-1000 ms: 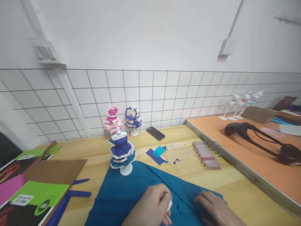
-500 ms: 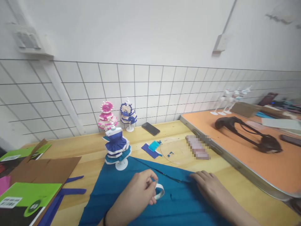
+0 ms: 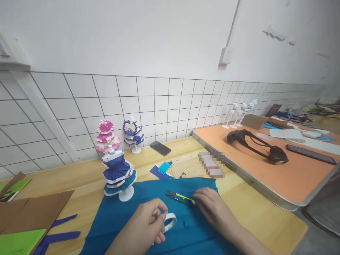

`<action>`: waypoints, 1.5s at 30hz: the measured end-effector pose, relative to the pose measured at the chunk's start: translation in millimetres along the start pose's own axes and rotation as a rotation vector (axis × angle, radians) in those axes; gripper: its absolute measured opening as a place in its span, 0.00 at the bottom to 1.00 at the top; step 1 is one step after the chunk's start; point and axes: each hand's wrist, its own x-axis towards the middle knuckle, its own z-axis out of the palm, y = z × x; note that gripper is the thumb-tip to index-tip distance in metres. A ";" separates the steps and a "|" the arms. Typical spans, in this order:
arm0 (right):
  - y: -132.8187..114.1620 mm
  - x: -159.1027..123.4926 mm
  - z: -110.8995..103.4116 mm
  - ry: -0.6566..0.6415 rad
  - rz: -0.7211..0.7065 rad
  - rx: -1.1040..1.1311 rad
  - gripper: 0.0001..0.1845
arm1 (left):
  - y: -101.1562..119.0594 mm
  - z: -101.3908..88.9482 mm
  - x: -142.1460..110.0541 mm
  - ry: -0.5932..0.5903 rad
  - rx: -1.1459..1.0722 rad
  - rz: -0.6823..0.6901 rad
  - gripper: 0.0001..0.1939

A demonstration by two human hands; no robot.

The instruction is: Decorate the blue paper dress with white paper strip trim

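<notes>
A thin white tape (image 3: 171,222), curled into a loop, is pinched between the thumb and fingers of my left hand (image 3: 148,221). That hand is over a teal cloth (image 3: 127,216) spread across the wooden table. My right hand (image 3: 214,209) rests palm down on the cloth's right part, its fingers loosely extended and holding nothing I can see. Just left of its fingertips lie thread snips (image 3: 181,198) with yellow and green handles, blades pointing left. On the cloth's far left edge stands a small dress form (image 3: 119,173) in a blue, teal and white ruffled dress.
Behind are a pink-dressed form (image 3: 106,136), a blue-and-white one (image 3: 133,132) and a phone (image 3: 160,148). Fabric scraps (image 3: 162,170) lie beyond the cloth. Brown cardboard (image 3: 34,212) and blue strips (image 3: 62,236) are at left. An orange-topped table (image 3: 252,177) bearing a black headset (image 3: 255,145) adjoins at right.
The view has turned right. The cloth's far right part now lies spread farther back, and the snips show clearly beside my right hand. My left hand still holds the white tape.
</notes>
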 end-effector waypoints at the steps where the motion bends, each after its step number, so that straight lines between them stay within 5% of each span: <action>1: -7.6 4.8 3.8 -0.062 -0.007 0.026 0.11 | -1.6 -0.3 0.8 -0.003 -0.013 0.004 0.08; 8: -24.8 22.6 37.0 -0.196 -0.003 -0.005 0.13 | -6.9 -2.2 4.4 -0.003 -0.102 0.012 0.09; 15: -5.8 20.4 30.6 -0.140 0.171 0.075 0.18 | -7.2 -6.5 6.5 -0.021 -0.128 0.014 0.11; 19: -3.5 18.8 15.1 -0.079 0.489 0.496 0.18 | -6.0 -7.6 8.9 -0.037 -0.141 0.006 0.11; 24: -22.2 15.9 -12.9 -0.238 0.709 0.995 0.19 | -2.3 -8.6 8.8 -0.042 -0.158 -0.015 0.11; 27: -34.9 13.8 -27.3 -0.367 0.714 1.032 0.21 | -6.3 -9.1 8.8 -0.050 -0.171 0.006 0.11; 33: -55.8 17.9 -43.5 -0.384 0.527 0.831 0.20 | -10.1 -8.5 8.2 -0.066 -0.206 0.007 0.10; 45: -70.3 29.3 -33.8 -0.434 0.394 0.682 0.22 | -4.0 -9.9 8.2 -0.075 -0.217 0.005 0.09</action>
